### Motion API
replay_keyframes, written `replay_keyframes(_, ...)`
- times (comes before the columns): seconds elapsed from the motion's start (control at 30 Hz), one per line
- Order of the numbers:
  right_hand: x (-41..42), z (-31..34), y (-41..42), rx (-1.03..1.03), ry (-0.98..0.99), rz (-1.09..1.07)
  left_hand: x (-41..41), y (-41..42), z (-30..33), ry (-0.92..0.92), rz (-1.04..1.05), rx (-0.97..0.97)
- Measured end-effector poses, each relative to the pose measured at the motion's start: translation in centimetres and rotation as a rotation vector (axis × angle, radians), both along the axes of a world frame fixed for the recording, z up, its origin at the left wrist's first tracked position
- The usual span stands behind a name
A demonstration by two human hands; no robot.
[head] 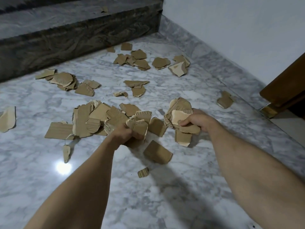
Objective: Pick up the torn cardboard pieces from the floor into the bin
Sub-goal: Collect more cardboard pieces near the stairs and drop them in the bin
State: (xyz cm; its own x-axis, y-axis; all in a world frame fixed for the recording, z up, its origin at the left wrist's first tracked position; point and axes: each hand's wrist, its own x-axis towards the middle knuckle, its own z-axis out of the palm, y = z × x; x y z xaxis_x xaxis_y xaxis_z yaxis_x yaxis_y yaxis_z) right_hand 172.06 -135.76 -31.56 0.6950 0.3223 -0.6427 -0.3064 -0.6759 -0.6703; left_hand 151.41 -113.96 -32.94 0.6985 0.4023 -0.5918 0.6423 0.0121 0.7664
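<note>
Both hands are full: the left hand [127,134] clutches a wad of cardboard pieces [137,125], the right hand [196,122] another. The biggest heap [92,119] lies just left of the left hand; no bin shows.

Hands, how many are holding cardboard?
2. The left hand grips pieces over the middle pile; the right hand grips a bunch to its right. Each bunch may hide more pieces.

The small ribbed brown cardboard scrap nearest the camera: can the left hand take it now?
Probably not yet. The small ribbed brown cardboard scrap lies in the open on the grey marbled floor, with nothing on it, but the left hand is already full, gripping a bunch of torn cardboard pieces.
</note>
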Motion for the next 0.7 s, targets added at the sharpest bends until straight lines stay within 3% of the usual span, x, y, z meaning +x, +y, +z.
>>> replay_keyframes(0.2, 2.3, -0.7, 2.2, -0.435, -0.107, 0.437, 6.0, -1.8, -2.4, 0.070, -0.314, 0.216)
replay_keyframes(0.33, 2.1, -2.5, 2.0, -0.522, -0.168, 0.435, 7.2, -4.0, -2.6, 0.176, -0.377, 0.447)
replay_keyframes(0.43, 2.2, -2.7, 1.3, -0.583, -0.286, 0.423, 7.8, -4.6, -2.7, 0.179, -0.361, 0.498)
replay_keyframes(0.5, 2.4, -2.6, 0.6, -0.548, -0.283, 0.395, 8.4, -4.7, -2.7, 0.164, -0.372, 0.559)
replay_keyframes(0.6, 3.0, -2.9, -0.7, -0.296, -0.213, 0.230, 9.3, -5.2, -2.2, 0.127, -0.374, 0.641)
replay_keyframes(0.7, 4.7, -2.3, -2.3, -0.108, -0.175, 0.012, 10.0, -6.1, -2.1, 0.129, -0.337, 0.602)
